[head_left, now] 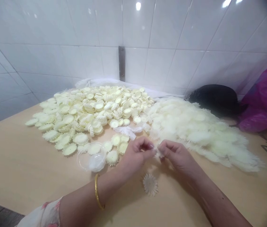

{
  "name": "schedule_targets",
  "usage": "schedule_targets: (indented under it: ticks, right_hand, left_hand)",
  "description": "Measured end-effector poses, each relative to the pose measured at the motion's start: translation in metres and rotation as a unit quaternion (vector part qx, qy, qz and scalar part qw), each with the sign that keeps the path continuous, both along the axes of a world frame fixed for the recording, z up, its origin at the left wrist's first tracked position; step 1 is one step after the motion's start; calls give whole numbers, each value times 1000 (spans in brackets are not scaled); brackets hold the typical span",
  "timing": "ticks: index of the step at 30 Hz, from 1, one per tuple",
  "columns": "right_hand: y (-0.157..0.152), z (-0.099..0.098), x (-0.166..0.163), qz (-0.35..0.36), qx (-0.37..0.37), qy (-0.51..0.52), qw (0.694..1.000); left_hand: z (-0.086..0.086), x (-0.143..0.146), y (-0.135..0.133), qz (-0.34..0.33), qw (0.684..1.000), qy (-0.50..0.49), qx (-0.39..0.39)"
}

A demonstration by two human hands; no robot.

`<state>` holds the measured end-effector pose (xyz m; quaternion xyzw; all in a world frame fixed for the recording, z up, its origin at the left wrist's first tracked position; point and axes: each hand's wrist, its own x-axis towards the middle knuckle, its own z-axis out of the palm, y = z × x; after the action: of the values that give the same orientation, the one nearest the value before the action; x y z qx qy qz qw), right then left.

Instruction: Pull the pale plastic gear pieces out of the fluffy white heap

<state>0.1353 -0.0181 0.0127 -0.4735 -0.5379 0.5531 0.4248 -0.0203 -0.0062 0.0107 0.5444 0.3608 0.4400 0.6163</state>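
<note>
While left hand (139,153) and right hand (177,156) grip a frilled disc (158,153), white tiles (53,25) back the table (17,164).

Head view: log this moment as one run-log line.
left hand: pinching frilly piece | right hand: pinching same piece | nearby: white pile; cream discs

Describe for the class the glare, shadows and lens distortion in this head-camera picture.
In the head view, glare spots shine on the wall tiles; tile lines bow from wide-lens distortion; the corners darken; the left hand and right hand, pinching a white piece, cast soft shadows on the table; the white pile looks washed out.
</note>
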Motion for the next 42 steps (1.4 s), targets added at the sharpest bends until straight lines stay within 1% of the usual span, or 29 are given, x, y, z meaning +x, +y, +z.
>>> schedule_targets:
  ticks: [2,4,10,11,14,17,20,22,25,28,31,34,36,39,42]
  right_hand:
    - [0,1,1,6,-13,5,1000]
    - [-1,0,1,13,-15,0,1000]
    - [-2,-1,-3,9,23,-72,997]
    - [-2,-1,-3,11,24,-73,997]
    - [-3,0,-4,20,19,-47,999]
    - [-2,-1,-2,12,3,-7,1000]
    - [-2,-1,-1,7,-21,33,999]
    - [-2,-1,-1,18,-33,53,998]
    - [-2,0,-1,24,-46,62,997]
    - [-1,-1,-1,6,-49,57,997]
    - [1,-4,-1,-11,-35,47,998]
    - [2,-5,0,-25,-1,7,1000]
    - [1,-4,-1,-34,26,-47,998]
    - [0,1,-4,-48,56,-128,989]
    - [-1,5,-8,-60,90,-183,977]
  left_hand:
    - [0,-1,1,12,1000,-3,-11]
    - [0,-2,2,10,1000,-12,-19]
    - [1,-1,0,26,999,-19,-2]
    - [1,-1,0,19,1000,-16,1]
    - [0,0,0,-4,1000,16,26]
    - [-1,-1,0,13,998,40,47]
    - [-1,-1,0,33,998,29,38]
    - [-1,-1,1,36,998,24,37]
    - [-1,-2,1,35,998,35,42]
    - [-1,-2,1,34,997,45,53]
    - [-1,-2,-1,39,996,45,71]
    - [0,-2,-3,61,995,22,75]
    - [0,-2,-4,73,995,7,74]
    - [-2,0,-5,93,993,11,79]
    - [-2,2,-5,119,986,15,117]
